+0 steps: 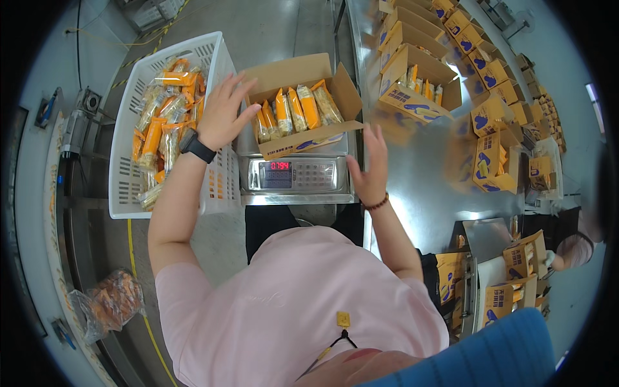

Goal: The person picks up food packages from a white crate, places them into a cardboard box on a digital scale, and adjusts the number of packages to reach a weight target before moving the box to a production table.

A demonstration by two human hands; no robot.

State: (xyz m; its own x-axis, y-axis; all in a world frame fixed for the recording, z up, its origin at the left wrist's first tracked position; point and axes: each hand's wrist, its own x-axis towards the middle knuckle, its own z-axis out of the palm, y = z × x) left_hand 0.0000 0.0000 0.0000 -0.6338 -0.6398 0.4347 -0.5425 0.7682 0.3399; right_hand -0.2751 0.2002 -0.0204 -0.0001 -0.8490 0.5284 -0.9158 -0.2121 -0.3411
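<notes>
An open cardboard carton (303,146) sits on a silver digital scale (255,185) with a lit red display. Inside stands a row of orange-and-clear snack packets (298,109). My left hand (224,113) has its fingers spread at the carton's left side, between it and a white slotted crate (220,71). Whether the fingertips touch the cardboard I cannot tell. My right hand (371,166), thumb and fingers apart, is by the carton's front right corner, close to the end of a flap. Neither hand holds anything. Loose packets (155,138) of the same kind fill much of the crate.
A steel table (425,187) on the right bears another filled carton (412,97) and rows of open cartons (487,71). At far right a co-worker's arm (570,253) reaches toward more cartons. A clear bag of orange wrappers (115,303) lies at lower left.
</notes>
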